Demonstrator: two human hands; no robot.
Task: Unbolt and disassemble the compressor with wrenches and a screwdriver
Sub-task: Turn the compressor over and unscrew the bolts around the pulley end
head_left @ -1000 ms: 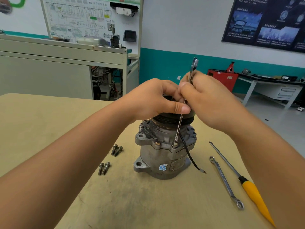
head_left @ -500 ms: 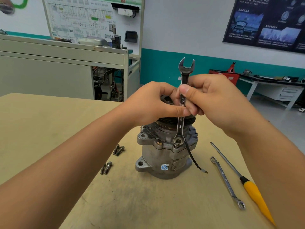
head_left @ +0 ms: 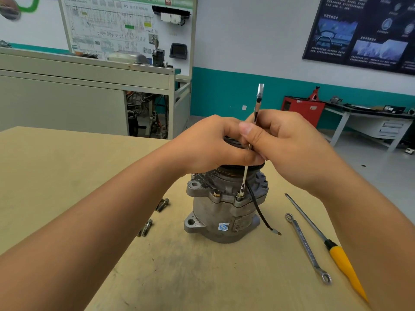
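Compressor [head_left: 224,212] where? Hands?
Centre frame, upright on scuffed tan table [head_left: 67,176]. Left hand [head_left: 211,144] curled over its top; right hand [head_left: 287,149] pinching upright wrench [head_left: 258,99], lower end on the compressor.
Room?
Loose bolts [head_left: 162,204] lower left; second wrench [head_left: 307,248], screwdriver [head_left: 341,263] lower right. Teal-banded wall [head_left: 224,93], dark poster [head_left: 363,30] upper right.

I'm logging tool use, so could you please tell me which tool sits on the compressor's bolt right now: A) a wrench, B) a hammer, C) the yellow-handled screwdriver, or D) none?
A: the right hand holds a slim wrench upright with its lower end on a bolt of the compressor, while the screwdriver and the spare wrench lie on the table.
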